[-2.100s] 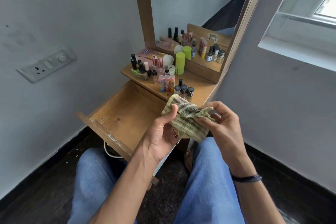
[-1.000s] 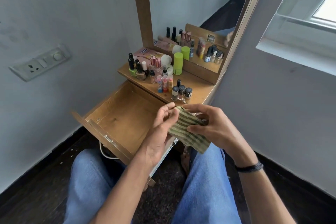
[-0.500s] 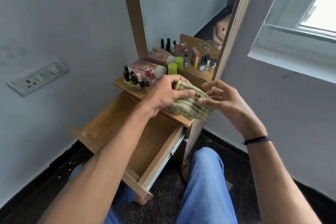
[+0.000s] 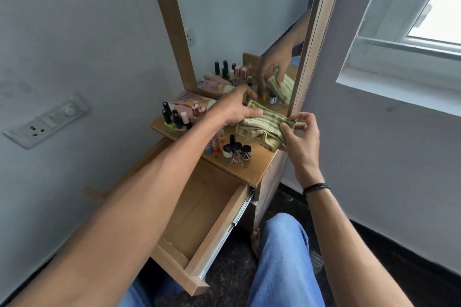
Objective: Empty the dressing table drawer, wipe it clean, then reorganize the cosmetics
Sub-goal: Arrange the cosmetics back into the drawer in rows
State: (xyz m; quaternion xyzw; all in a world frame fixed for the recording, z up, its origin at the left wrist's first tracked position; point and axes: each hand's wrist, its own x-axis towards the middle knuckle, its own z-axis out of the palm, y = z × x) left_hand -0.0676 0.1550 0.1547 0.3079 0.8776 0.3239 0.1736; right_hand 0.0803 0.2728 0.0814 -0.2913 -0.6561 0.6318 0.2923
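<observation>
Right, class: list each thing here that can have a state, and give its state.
Drawer: pulled open, nothing seen inside.
Striped cloth: folded, held by both hands.
Left hand: grips the cloth from above.
Right hand: pinches the cloth's right end.
Nail polish bottles: upright, capped.

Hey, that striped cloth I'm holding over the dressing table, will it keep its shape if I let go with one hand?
Probably not: the striped cloth sags and bunches between left hand and right hand, so it looks floppy. Likely light too, since a mere pinch holds it.
</observation>
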